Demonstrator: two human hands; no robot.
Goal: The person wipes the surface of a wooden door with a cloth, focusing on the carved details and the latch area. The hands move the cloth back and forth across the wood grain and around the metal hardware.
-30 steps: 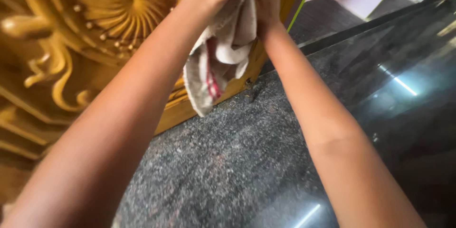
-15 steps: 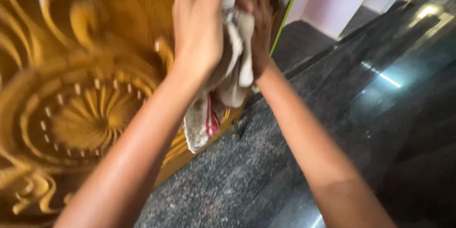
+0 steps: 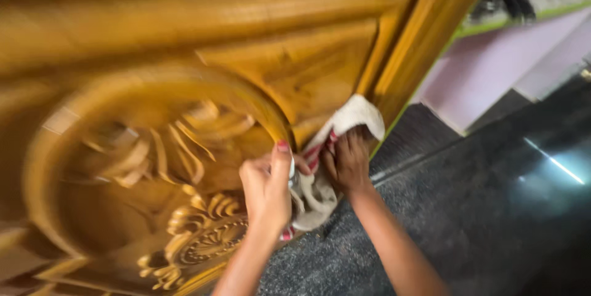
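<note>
A person stands close to a large carved wooden door (image 3: 184, 86), golden-yellow, with raised scrolls and a floral rosette low down. Both bare arms reach forward. The left hand (image 3: 268, 185) is closed around the lower part of a pale cloth with a red stripe (image 3: 345, 126), thumb raised and fingers curled into the fabric. The right hand (image 3: 348, 160) presses flat-fingered over the cloth's middle, pinning it against the door's right edge, where the panel meets the frame (image 3: 425, 31). The cloth's upper end bunches above the right hand, touching the wood; its lower end hangs behind the left hand.

The picture is blurred, so the exact finger grip is hard to make out. To wipe this carving well, the cloth likely needs firm, even pressure worked into the grooves. Below lies a dark speckled stone floor (image 3: 480, 222).
</note>
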